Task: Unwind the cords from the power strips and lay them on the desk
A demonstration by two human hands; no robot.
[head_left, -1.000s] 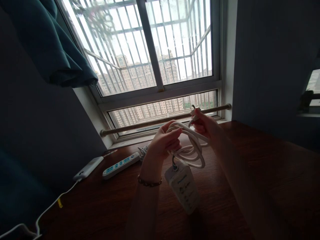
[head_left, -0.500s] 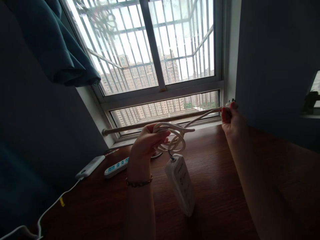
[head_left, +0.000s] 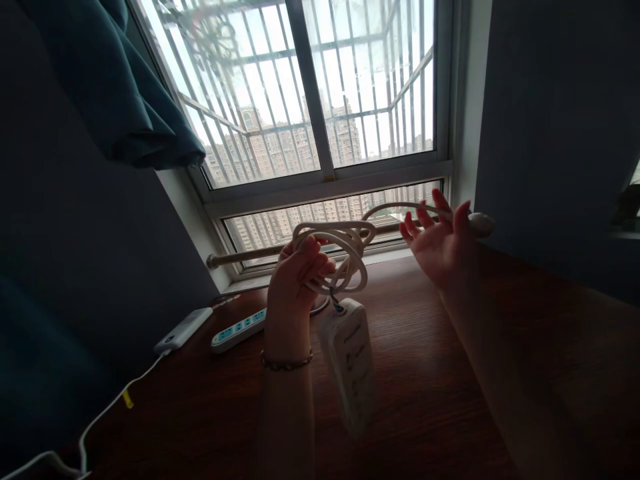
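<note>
My left hand (head_left: 299, 273) is closed round several loops of a white power cord (head_left: 356, 263). From those loops a white power strip (head_left: 350, 360) hangs above the desk, seen at an angle and slightly blurred. The cord arches from the coil across to my right hand (head_left: 437, 243), which is raised near the window's right corner. There it runs through the crook of the thumb, with the fingers loosely spread around it. The white plug end (head_left: 481, 225) sticks out to the right behind the thumb; its pins do not show.
On the brown wooden desk (head_left: 410, 320) lies another power strip (head_left: 240, 330) with blue sockets, left of my left wrist. A white power bank (head_left: 184, 330) with a white cable (head_left: 125, 393) is further left. Behind is a barred window (head_left: 320, 100) with a rail; a teal curtain (head_left: 130, 107) hangs left.
My right hand has loosened from a pinch at the plug to spread fingers, and the plug has swung to point right. The hanging power strip has shifted slightly left.
</note>
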